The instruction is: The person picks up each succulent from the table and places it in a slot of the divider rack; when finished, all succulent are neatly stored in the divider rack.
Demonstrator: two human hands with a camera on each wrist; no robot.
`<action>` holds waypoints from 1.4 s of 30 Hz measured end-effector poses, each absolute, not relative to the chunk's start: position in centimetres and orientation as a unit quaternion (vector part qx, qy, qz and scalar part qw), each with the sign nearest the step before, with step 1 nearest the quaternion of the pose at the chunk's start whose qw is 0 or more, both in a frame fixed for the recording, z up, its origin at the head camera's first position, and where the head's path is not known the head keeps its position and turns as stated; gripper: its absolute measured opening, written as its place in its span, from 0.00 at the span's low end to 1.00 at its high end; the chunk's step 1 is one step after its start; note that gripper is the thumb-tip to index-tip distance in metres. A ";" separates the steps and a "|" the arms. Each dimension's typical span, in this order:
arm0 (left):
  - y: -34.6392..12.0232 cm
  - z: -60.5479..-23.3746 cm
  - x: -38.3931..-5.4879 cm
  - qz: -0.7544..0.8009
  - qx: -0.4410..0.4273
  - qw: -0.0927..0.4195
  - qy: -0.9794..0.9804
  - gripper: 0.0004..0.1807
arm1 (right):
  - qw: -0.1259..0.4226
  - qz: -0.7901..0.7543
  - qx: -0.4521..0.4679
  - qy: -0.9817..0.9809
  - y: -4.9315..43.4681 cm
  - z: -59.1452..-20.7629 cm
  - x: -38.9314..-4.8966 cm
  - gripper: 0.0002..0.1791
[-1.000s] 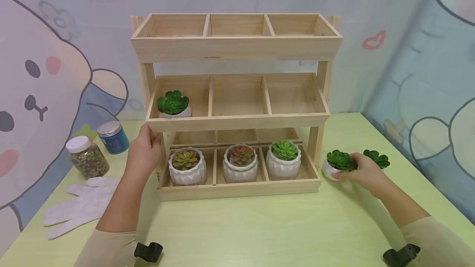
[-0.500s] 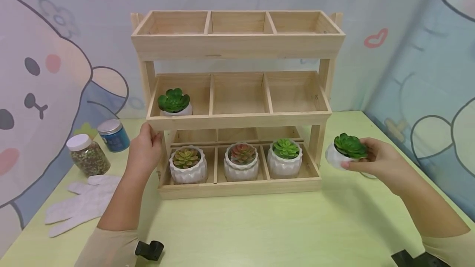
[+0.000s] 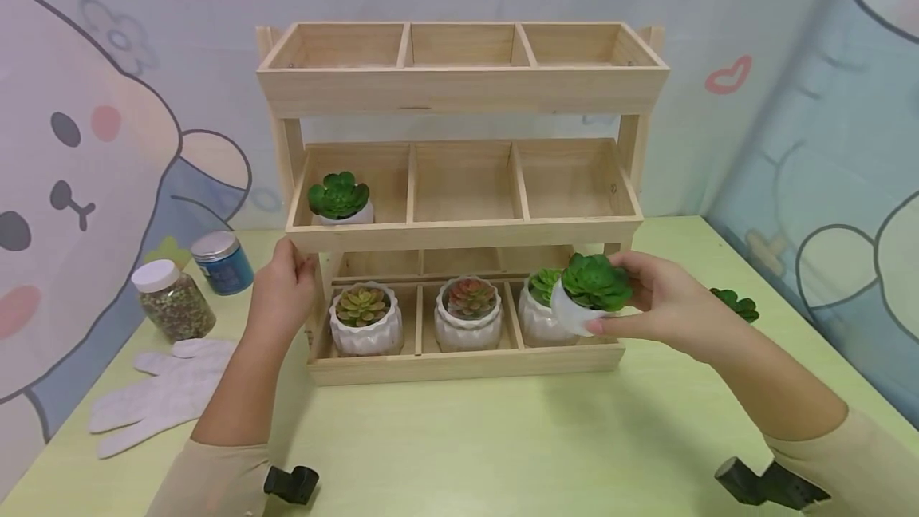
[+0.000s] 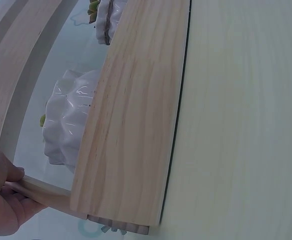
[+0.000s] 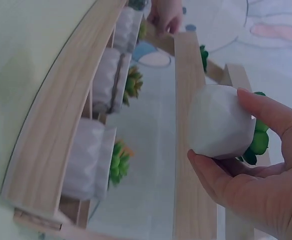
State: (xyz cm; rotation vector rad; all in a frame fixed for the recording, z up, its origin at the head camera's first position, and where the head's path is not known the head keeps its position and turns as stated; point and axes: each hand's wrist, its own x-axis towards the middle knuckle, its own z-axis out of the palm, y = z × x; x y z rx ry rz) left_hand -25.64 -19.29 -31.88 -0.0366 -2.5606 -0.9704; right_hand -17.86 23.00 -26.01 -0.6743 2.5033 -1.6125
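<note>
A green table carried a three-tier wooden rack set against a cartoon backdrop. The rack's top tier held three compartments, and so did the middle tier, whose left compartment contained one succulent in a white pot. On the bottom tier three ribbed pots stood side by side, one to each compartment, with plants in yellow-green, reddish and bright green. The left hand gripped the left front corner of the middle tier, fingers curled over the wood (the left wrist view showed the thumb and fingers closed round the board's end). The right hand held a faceted white pot with a dark green succulent, thumb and fingers wrapped round its sides; the pot hung in the air just in front of the bottom tier's right compartment, below the middle tier's front edge and overlapping the right ribbed pot in the head view. A white glove lay flat at the table's left. Behind it stood a pebble jar with a white lid and a blue jar with a silver lid. A loose succulent lay on the table to the right of the rack, well apart from the hand.
</note>
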 end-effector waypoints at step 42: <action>-19.3 -31.9 -25.6 -0.337 -0.014 0.203 -0.919 0.07 | -0.033 -0.330 -0.191 0.924 10.8 -19.6 -30.3 0.39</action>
